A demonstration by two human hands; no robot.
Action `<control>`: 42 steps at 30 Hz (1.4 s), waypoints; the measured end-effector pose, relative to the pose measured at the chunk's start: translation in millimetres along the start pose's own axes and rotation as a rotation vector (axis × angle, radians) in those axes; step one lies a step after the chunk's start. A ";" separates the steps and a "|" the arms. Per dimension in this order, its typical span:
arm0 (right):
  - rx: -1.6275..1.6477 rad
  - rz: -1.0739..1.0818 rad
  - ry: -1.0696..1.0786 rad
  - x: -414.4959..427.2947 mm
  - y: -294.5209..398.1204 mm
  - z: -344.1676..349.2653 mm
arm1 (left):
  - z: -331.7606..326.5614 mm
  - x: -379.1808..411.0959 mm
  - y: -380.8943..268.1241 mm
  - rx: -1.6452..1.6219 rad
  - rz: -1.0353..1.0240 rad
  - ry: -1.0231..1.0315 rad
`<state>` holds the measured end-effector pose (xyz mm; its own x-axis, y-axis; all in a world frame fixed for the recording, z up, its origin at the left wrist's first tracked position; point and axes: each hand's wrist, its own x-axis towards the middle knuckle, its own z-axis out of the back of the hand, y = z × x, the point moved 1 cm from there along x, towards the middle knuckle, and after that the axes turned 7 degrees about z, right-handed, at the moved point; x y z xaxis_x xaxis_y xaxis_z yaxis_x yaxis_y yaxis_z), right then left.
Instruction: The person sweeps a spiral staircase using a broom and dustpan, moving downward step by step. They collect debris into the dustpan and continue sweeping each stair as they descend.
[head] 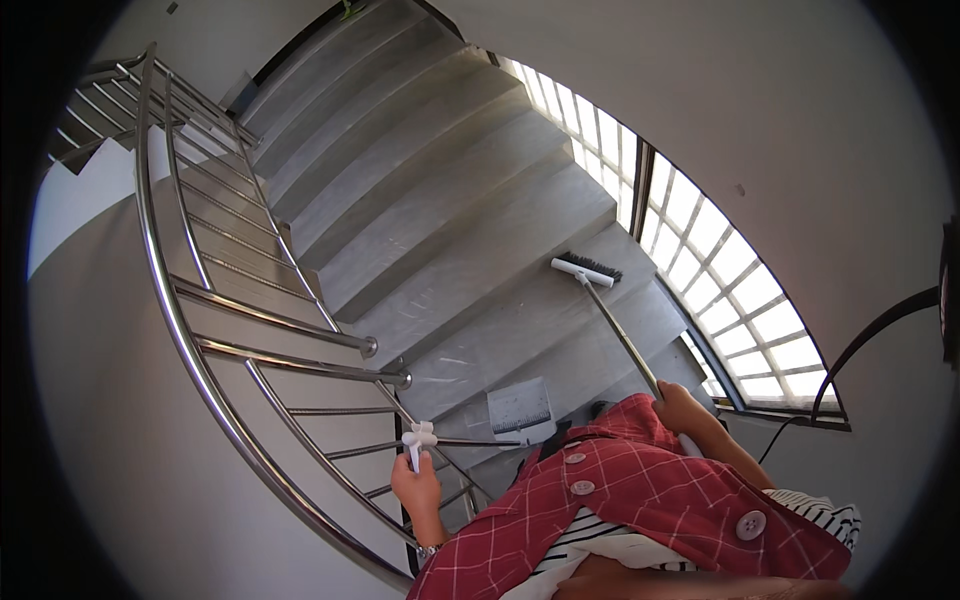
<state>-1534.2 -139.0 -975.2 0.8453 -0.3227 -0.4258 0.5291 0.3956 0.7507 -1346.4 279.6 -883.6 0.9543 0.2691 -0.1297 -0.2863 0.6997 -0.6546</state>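
Observation:
My left hand (418, 487) is closed on the white handle end of a long-handled dustpan, beside the stair railing. The pan (520, 409) is white and rests on a step near my body, with a dark toothed strip along it and small specks inside. My right hand (677, 409) grips the metal pole of a push broom. Its white head (583, 271) with dark bristles lies against a grey step ahead of me, to the right. I wear a red checked apron (637, 480) over striped sleeves.
Grey stone stairs (450, 187) run up and away. A stainless steel railing (161, 277) curves along the left. Barred windows (720, 262) and a wall line the right side. A black cable (862, 330) arches at the far right.

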 end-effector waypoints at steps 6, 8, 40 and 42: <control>-0.041 -0.017 0.169 18.7 15.4 -25.3 | 4.2 -17.4 -4.5 0.024 -0.002 -0.006; -0.010 -0.110 0.208 13.1 41.6 -16.3 | 6.0 -22.5 -3.9 0.033 -0.018 -0.031; -0.446 0.133 0.581 81.9 88.0 19.0 | 17.8 -40.1 -9.8 0.077 -0.068 -0.098; -0.414 0.105 0.607 71.1 86.4 31.2 | 17.4 -40.7 -11.3 0.060 -0.069 -0.107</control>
<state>-1430.7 -154.6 -924.9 0.7215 0.2195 -0.6567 0.3263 0.7287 0.6020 -1383.5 272.2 -858.0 0.9584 0.2854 -0.0034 -0.2275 0.7566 -0.6130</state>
